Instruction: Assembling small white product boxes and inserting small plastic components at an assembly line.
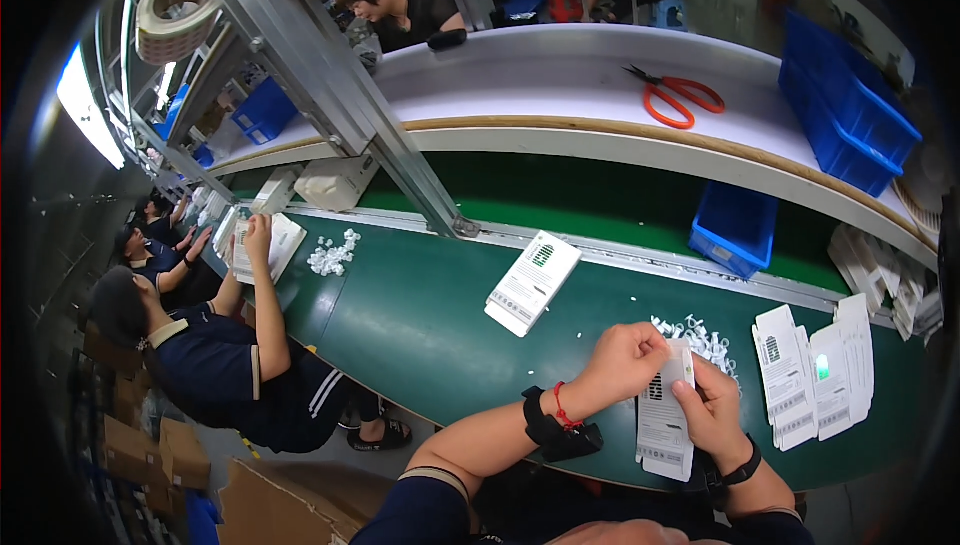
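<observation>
A flat white printed carton (660, 430) stands nearly upright in front of me. My right hand (715, 407) grips its right side, with the thumb across its face. At the carton's top edge, the fingers of my left hand (625, 360) are pinched together; what lies between the fingertips is too small to make out. Just behind my hands, partly covered by them, lies a heap of small white plastic pieces (708, 342). Several more flat cartons (815, 380) are fanned out to my right. A stack of the same cartons (535, 280) rests farther away to the left.
Above the green bench (430, 315) runs a white shelf (560, 75) holding red-handled scissors (675, 97) and blue bins (845, 110). Another blue bin (735, 228) sits beneath it. A metal post (400, 165) rises at the back. To the left, a co-worker (200, 345) handles cartons beside another white heap (333, 252).
</observation>
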{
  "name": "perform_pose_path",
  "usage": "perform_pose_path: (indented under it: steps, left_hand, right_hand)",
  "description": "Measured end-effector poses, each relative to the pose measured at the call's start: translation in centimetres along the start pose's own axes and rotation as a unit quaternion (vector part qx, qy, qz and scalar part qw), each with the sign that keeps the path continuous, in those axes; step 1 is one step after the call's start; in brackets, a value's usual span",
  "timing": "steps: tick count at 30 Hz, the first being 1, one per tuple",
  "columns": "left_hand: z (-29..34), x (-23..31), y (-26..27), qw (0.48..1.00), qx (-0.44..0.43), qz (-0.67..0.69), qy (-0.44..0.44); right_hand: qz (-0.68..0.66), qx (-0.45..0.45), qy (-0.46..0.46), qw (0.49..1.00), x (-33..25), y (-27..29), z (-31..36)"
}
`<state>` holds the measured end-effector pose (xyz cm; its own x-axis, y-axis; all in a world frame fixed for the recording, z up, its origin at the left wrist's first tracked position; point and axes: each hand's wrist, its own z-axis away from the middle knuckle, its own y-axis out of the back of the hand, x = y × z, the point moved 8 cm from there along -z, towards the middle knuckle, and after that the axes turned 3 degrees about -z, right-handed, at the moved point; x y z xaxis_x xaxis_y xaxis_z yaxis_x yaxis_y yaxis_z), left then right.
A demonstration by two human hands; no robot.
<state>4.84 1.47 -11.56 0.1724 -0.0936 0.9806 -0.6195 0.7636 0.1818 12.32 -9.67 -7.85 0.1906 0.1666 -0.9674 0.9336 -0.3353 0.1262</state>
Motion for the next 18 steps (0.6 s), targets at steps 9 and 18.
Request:
perform_pose_path:
  steps: [9,18]
  left_hand:
    - [-0.2,0.0,-1.3,0.996,-0.083,0.017,-0.032]
    - [0.6,2.2,-2.1,0.988,-0.131,-0.021,-0.080]
  right_hand:
    - [-0.227,0.073,-0.120,0.964,3.8,2.3,-0.5]
    - [-0.256,0.055,-0.139,0.955,3.8,2.4,-0.6]
